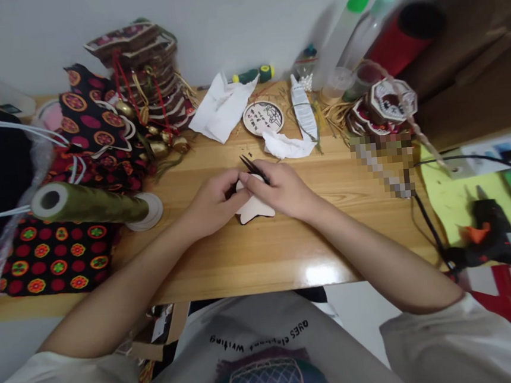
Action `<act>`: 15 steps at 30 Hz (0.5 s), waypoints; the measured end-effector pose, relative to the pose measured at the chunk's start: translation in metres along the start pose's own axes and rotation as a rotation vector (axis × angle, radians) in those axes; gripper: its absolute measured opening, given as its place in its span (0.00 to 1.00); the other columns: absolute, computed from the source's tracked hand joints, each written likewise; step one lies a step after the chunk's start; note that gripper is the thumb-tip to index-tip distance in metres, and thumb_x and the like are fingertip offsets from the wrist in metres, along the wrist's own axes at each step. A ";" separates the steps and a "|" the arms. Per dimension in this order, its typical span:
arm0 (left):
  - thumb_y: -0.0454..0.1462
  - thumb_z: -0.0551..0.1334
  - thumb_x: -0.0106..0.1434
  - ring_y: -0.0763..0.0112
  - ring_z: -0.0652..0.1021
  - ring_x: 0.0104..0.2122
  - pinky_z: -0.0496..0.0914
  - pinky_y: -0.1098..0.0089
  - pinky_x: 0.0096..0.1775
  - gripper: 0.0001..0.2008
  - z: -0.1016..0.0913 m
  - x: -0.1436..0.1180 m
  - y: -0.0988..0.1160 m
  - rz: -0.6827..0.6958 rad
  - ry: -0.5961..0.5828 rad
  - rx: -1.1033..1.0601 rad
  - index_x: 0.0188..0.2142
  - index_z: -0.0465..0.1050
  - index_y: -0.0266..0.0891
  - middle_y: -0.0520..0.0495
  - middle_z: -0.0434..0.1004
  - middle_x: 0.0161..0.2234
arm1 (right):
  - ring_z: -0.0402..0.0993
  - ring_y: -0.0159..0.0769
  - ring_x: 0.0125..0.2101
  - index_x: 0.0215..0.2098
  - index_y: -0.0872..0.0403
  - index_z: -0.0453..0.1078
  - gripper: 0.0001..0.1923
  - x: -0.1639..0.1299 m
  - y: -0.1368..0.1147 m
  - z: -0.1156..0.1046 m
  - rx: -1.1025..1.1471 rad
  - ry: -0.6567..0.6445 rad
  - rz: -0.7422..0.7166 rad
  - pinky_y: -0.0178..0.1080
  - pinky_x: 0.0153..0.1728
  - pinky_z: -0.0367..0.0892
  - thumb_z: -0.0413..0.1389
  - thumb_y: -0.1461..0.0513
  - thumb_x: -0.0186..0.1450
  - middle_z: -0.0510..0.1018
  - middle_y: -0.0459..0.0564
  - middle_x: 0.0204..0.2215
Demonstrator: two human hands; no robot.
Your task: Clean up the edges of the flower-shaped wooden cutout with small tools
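Both hands meet at the middle of the wooden table point(261, 256). My left hand point(214, 204) and my right hand point(284, 190) pinch a pale, star-shaped wooden piece point(257, 208) that rests on the tabletop. A thin black pointed tool point(251, 166), like tweezers, sticks up and to the left from the fingers of my right hand. Whether my left hand also touches the tool is hidden by the fingers.
A green ribbon roll point(91, 204) lies on patterned red-and-black fabric point(53, 260) at the left. Stacked ornaments point(151, 75) stand behind. Crumpled white paper point(221, 108), a round printed disc point(263, 117), and a black glue gun point(487, 237) on a yellow mat at the right.
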State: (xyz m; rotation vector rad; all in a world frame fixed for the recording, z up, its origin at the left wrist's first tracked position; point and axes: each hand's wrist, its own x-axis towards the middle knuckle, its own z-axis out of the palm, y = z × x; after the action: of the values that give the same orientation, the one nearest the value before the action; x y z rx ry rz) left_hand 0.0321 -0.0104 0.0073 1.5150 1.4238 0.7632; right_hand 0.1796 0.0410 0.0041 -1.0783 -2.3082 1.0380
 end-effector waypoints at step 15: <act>0.38 0.56 0.56 0.76 0.62 0.23 0.56 0.73 0.26 0.07 0.000 -0.003 0.003 -0.018 0.024 0.056 0.24 0.63 0.39 0.56 0.59 0.20 | 0.57 0.28 0.23 0.23 0.55 0.57 0.14 0.000 0.001 0.000 0.015 -0.024 0.000 0.33 0.25 0.49 0.47 0.57 0.64 0.61 0.43 0.19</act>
State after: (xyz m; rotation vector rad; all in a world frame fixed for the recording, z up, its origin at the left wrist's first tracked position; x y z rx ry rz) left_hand 0.0329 -0.0134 0.0101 1.5383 1.4852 0.7388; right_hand 0.1805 0.0417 0.0035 -1.0662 -2.3155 1.0728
